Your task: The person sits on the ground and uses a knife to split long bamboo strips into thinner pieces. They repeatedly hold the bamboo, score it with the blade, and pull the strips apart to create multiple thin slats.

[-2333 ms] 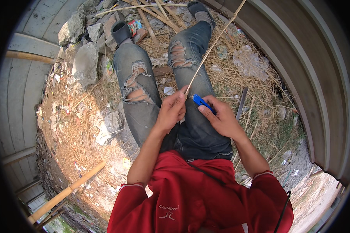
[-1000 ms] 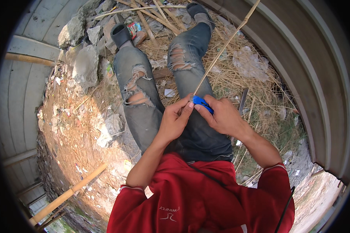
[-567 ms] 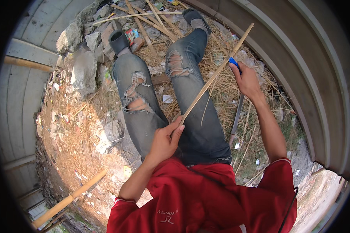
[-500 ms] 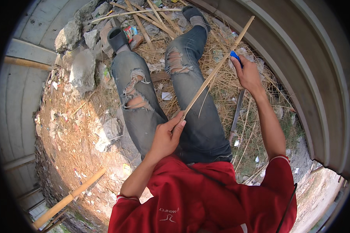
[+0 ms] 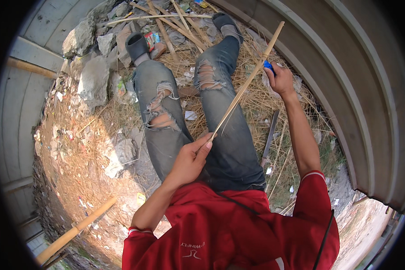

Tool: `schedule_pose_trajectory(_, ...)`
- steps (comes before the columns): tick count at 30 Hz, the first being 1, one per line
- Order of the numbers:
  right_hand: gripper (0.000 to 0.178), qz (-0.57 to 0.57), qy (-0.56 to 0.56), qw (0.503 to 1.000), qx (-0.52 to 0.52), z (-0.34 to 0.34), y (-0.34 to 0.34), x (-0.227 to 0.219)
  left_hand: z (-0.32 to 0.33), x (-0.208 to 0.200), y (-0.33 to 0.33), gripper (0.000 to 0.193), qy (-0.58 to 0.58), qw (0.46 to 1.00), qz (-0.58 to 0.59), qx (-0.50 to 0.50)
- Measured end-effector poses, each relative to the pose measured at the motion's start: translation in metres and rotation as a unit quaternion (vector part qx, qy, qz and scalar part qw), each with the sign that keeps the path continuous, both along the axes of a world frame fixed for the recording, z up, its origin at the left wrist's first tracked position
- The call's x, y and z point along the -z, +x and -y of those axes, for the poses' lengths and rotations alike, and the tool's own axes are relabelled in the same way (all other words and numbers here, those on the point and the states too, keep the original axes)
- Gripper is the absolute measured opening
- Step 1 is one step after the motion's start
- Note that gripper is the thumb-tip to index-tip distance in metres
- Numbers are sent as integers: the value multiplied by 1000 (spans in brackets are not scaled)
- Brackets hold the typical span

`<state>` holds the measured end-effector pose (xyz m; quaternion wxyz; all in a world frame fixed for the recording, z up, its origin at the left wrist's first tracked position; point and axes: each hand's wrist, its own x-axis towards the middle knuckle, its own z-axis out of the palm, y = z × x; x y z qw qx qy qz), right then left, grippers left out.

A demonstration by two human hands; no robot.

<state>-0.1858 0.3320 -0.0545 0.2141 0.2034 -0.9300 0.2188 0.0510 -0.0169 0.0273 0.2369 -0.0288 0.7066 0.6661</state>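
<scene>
A pale bamboo strip (image 5: 244,88) is observed held at a slant above the right thigh, its far end raised toward the upper right. Its near end is grasped by the left hand (image 5: 190,158), pinched between thumb and fingers. A thin sliver (image 5: 226,122) is seen hanging beside the strip near that hand. A blue tool (image 5: 268,66) is clenched in the right hand (image 5: 281,81) and is placed against or just beside the strip's upper part; contact cannot be confirmed, and most of the tool is covered by the fingers. Dark jeans (image 5: 238,155), torn at both knees, are worn, with a red shirt (image 5: 243,229). A long dark flat blade (image 5: 270,135) is noted on the ground to the right of the right leg. Dry straw (image 5: 258,112) is strewn around it. Grey rocks (image 5: 94,81) are piled beyond the left leg, and bamboo pieces (image 5: 184,24) are laid near the feet. The site is bounded at right by a ribbed wall (image 5: 369,90).
</scene>
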Motion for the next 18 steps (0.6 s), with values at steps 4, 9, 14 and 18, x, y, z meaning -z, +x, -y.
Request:
schedule_pose_trajectory(4,34,-43,-8,998,-33,6,-14,1,8,-9,3,42,191,964,184,-13)
schedule_pose_trajectory(9,41,-8,-203,975,-85,54,-2,-21,25,-3,14,45,337,900,274,-38)
schedule_pose_trajectory(14,49,428,-594,652,-197,84,19,-49,41,7,12,46,325,922,212,-11)
schedule_pose_trajectory(18,51,524,-649,501,-231,81,24,-67,37,3,3,47,291,934,207,-20)
